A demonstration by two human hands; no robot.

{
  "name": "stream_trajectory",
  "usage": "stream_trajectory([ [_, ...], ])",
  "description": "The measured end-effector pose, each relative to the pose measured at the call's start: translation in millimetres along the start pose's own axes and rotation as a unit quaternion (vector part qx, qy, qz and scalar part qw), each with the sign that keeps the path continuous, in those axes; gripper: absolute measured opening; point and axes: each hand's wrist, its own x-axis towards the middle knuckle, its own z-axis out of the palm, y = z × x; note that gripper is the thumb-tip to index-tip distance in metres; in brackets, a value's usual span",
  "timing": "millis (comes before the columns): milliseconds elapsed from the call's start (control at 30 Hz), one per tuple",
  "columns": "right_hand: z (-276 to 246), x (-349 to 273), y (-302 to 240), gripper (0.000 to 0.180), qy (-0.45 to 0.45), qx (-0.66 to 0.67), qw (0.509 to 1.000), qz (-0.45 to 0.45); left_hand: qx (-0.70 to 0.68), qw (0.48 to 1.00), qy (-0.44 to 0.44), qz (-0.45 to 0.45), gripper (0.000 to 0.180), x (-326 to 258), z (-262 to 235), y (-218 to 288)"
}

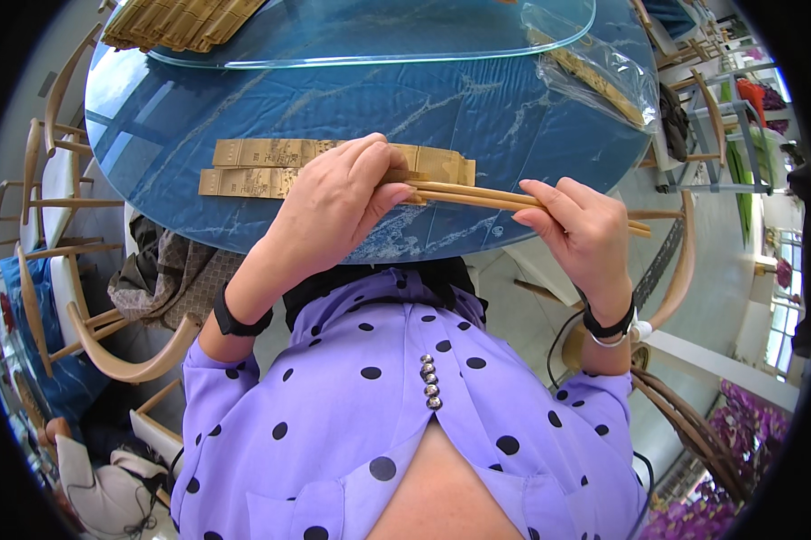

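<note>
A slim bundle of tan wooden chopsticks (pixel 477 197), at least two, lies nearly level between the hands, over the near part of an oval bench with a blue marbled top (pixel 351 101); its right end reaches out past the bench edge. The right hand (pixel 578 225) pinches the bundle, thumb below and fingers above, in a narrow grip. The left hand (pixel 347 196) has its fingers curled down and closed around the other end, where a gold paper edge shows next to the sticks.

Two flat gold paper sleeves with dark print lie side by side on the bench: the far sleeve (pixel 270 151) runs on behind the left hand, while the near sleeve (pixel 243 183) disappears under it. Whether the left fingers also grip the near sleeve is hidden.

Beyond is a clear glass turntable (pixel 369 63), with a pile of gold-tan strips (pixel 182 22) at the far left; at the right lies a clear plastic bag (pixel 626 72) with gold strips inside.

The step in hand looks like lining up sticks and paper; the next move seems to call for level sticks and a light left pinch, so the paper does not crease.
</note>
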Motion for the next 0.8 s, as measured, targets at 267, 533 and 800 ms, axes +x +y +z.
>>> stream_trajectory([
  [267,0,-2,-11,0.036,-0.019,-0.029,0.999,0.007,-0.037,0.997,0.047,-0.053,0.01,3,3,2],
  [533,8,-2,-11,0.035,-0.032,0.0,0.999,0.005,0.002,0.997,0.043,-0.062,0.011,10,1,6],
  [800,19,-5,-16,0.034,0.015,0.029,0.998,0.045,0.246,0.935,0.253,0.015,0.026,16,5,8],
])
